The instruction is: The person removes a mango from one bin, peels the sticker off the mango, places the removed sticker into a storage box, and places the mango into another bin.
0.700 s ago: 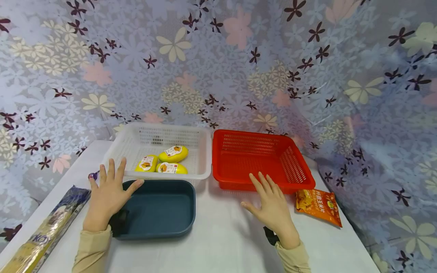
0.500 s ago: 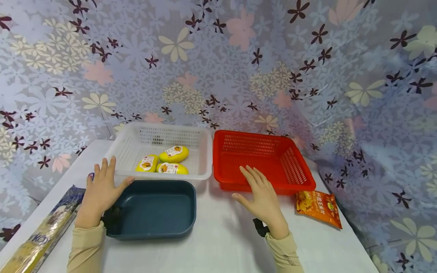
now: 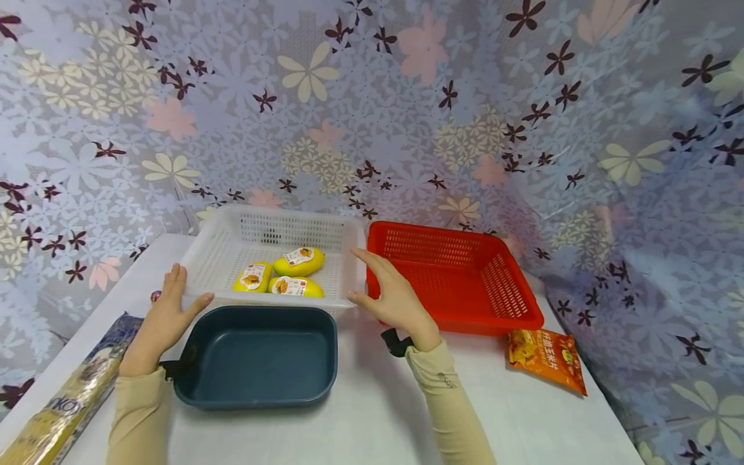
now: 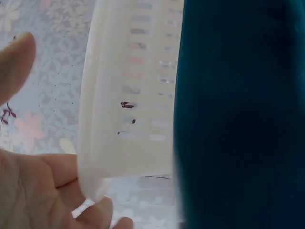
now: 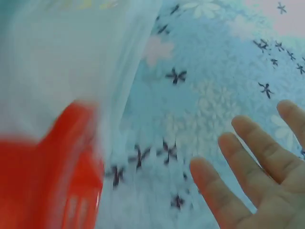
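Observation:
My left hand (image 3: pixel 158 326) is at the front left corner of the white plastic basket (image 3: pixel 349 258), fingers extended along its outer side and thumb spread. In the left wrist view the fingers (image 4: pixel 97 214) reach the basket's corner (image 4: pixel 95 183), while the thumb stands apart from it. My right hand (image 3: pixel 396 298) hovers beside the basket's right end, overlapping the red basket (image 3: pixel 453 316) in the head view. Its fingers (image 5: pixel 248 176) are spread and hold nothing. Inside the white basket lie three yellow oval items (image 3: pixel 298 261) with white labels.
A dark blue tray (image 3: pixel 261 400) stands in front of the white basket. Left of it lies a long pack of spaghetti (image 3: pixel 70 400). An orange snack bag (image 3: pixel 546 358) lies by the red basket at the right. Floral cloth (image 3: pixel 372 97) hangs behind the table.
The right hand has moved left, from in front of the red basket to the white basket's right end. My left hand has shifted slightly left to the white basket's corner.

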`<state>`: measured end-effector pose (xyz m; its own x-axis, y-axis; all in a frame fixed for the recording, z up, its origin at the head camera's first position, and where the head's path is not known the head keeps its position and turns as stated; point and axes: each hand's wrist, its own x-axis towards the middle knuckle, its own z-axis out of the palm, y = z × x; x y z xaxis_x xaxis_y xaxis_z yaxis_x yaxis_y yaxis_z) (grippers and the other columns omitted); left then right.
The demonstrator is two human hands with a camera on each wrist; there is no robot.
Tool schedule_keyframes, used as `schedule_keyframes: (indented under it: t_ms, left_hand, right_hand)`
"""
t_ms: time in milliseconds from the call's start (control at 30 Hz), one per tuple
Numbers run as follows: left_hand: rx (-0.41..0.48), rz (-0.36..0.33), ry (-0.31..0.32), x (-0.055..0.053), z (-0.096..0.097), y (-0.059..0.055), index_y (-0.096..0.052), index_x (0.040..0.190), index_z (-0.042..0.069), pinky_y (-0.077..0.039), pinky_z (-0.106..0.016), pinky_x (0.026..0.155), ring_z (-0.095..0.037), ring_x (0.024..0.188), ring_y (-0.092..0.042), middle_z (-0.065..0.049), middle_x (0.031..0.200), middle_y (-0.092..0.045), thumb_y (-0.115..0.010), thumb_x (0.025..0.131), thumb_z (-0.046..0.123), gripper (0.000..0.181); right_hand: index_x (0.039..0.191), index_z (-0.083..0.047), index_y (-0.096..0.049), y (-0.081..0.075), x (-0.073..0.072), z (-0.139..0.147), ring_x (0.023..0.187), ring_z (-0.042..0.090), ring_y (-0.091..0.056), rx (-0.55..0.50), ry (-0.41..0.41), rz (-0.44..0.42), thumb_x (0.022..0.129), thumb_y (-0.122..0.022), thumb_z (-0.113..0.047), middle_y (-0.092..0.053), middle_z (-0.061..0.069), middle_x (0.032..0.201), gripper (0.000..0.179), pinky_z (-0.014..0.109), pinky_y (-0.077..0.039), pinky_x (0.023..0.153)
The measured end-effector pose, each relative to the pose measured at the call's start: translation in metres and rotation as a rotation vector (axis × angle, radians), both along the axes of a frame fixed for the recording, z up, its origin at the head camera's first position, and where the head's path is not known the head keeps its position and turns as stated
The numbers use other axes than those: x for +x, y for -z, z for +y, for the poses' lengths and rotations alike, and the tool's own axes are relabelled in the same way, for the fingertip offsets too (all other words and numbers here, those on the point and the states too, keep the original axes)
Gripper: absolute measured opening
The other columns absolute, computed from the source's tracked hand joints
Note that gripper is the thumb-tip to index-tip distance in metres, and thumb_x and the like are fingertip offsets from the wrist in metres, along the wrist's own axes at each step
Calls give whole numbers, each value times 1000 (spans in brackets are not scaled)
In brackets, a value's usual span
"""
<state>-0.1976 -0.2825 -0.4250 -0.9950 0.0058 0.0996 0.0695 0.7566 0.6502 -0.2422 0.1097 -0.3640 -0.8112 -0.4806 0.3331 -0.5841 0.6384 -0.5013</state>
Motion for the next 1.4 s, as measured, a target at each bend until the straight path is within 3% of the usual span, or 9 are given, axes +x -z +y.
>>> schedule_keyframes:
  t_ms: [133, 300, 500, 600, 833, 1033, 1200, 1400]
  left_hand:
    - [37, 46, -15, -2, -1, 4, 4, 150, -9, -6, -74, 109, -52, 145, 7, -32, 157, 9, -49, 98, 47, 93]
    - [23, 102, -53, -4, 1, 9, -3, 149, -13, -11, -73, 109, -54, 144, 0, -36, 156, 1, -53, 98, 41, 90]
    - [61, 104, -66, -3, 1, 11, -4, 148, -14, -10, -72, 110, -54, 144, 2, -34, 156, 3, -53, 98, 38, 87]
    - [59, 89, -59, -3, 1, 10, -3, 149, -13, -10, -72, 110, -54, 144, 3, -34, 156, 4, -53, 98, 39, 88]
    - [50, 70, -37, -4, -1, 0, -4, 148, -15, -8, -75, 108, -55, 143, 3, -36, 155, 3, -51, 99, 38, 86]
    - [30, 50, -65, -3, 2, -9, -9, 146, -17, -10, -73, 109, -55, 142, -3, -38, 154, -2, -51, 100, 29, 78]
    - [20, 72, -96, -2, 3, -10, -14, 146, -17, -15, -70, 110, -57, 141, -12, -39, 152, -9, -54, 99, 22, 73]
    - [37, 72, -91, 0, -1, -8, -11, 147, -16, -15, -71, 109, -57, 141, -11, -36, 154, -7, -53, 99, 25, 75]
  right_hand:
    - [151, -19, -33, -7, -28, -20, 138, 28, -40, -101, -120, -161, 91, -66, -28, -40, 8, 153, 69, 49, -36, 112]
    - [153, -20, -30, -9, -58, -43, 138, 29, -40, -108, -178, -338, 95, -61, -30, -39, 11, 153, 66, 47, -36, 113]
    - [153, -19, -28, 4, -87, -62, 139, 31, -40, -113, -251, -511, 98, -53, -28, -39, 13, 152, 61, 49, -37, 112]
    - [152, -19, -32, 10, -99, -72, 139, 30, -41, -85, -251, -607, 97, -52, -33, -41, 13, 152, 59, 51, -38, 110]
    - [150, -17, -35, 14, -114, -88, 139, 31, -40, 36, -219, -794, 96, -50, -40, -34, 8, 156, 60, 53, -39, 109]
    - [149, -21, -37, 16, -124, -98, 138, 31, -43, 87, -188, -910, 96, -51, -42, -35, 5, 156, 58, 51, -38, 110]
    - [148, -22, -40, 22, -131, -101, 137, 30, -44, 117, -161, -986, 94, -54, -42, -36, 4, 155, 58, 49, -40, 109]
    - [146, -23, -43, 30, -138, -106, 137, 31, -42, 167, -140, -1068, 93, -55, -44, -41, 6, 152, 59, 48, -42, 107]
